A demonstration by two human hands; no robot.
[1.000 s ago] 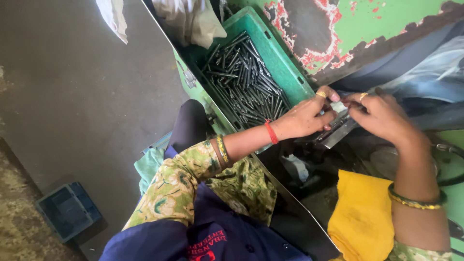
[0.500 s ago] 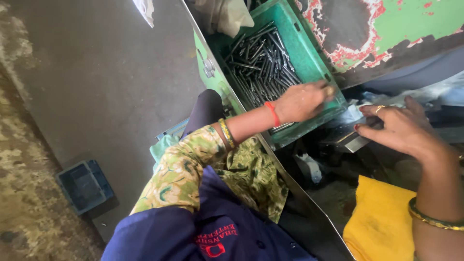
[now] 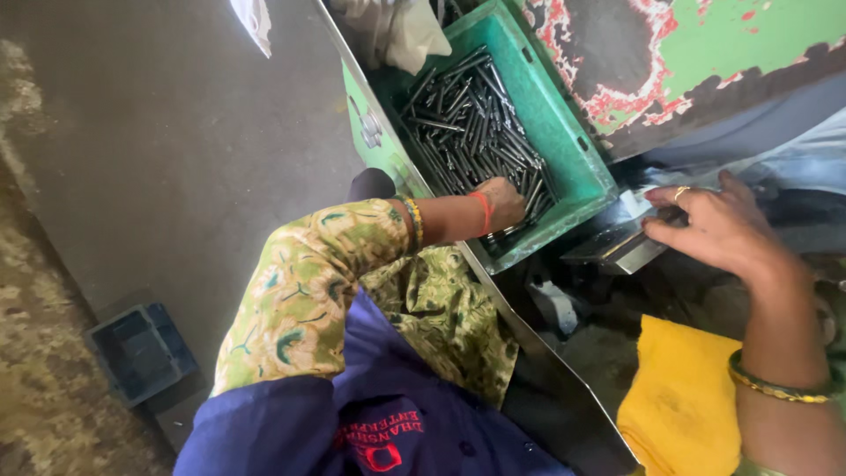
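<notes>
left hand (image 3: 500,203) curled among metal rods (image 3: 467,123) in green crate (image 3: 573,150) — grip unclear, right hand (image 3: 714,231) half-open

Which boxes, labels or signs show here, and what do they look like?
Green plastic crate: top centre, rectangular, full of dark metal rods; the left hand reaches in.
Small dark blue crate: on the floor, lower left, with compartments.
Red embroidered emblem: on the navy garment, bottom centre.

One head-worn camera looks steeply down, close above the green crate (image 3: 564,132) and workbench.
</notes>
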